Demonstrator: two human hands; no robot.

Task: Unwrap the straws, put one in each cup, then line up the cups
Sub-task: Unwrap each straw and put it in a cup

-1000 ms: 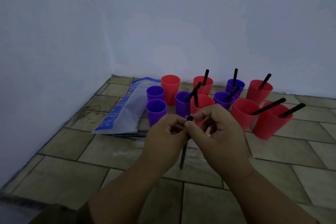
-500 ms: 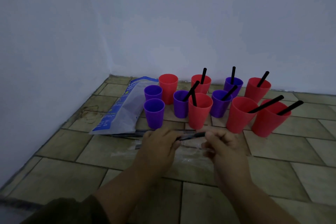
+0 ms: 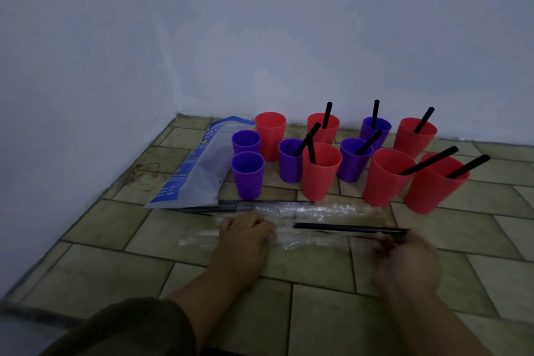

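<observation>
Straws stand in 8 of 11 cups; 3 left of the front red cup (image 3: 320,170) lack one, right hand (image 3: 404,257) pinches bare straw (image 3: 346,227) just below it, left hand (image 3: 245,235) pins wrapper (image 3: 318,211) to floor; lineup not yet done.

Tiled floor (image 3: 375,312) bears cups (image 3: 320,172), bag (image 3: 196,170), wrappers (image 3: 318,211).

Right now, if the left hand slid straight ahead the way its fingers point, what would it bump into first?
Probably the wrapped black straws lying just beyond the left hand, then the nearest purple cup; depth is hard to judge from this view.
</observation>
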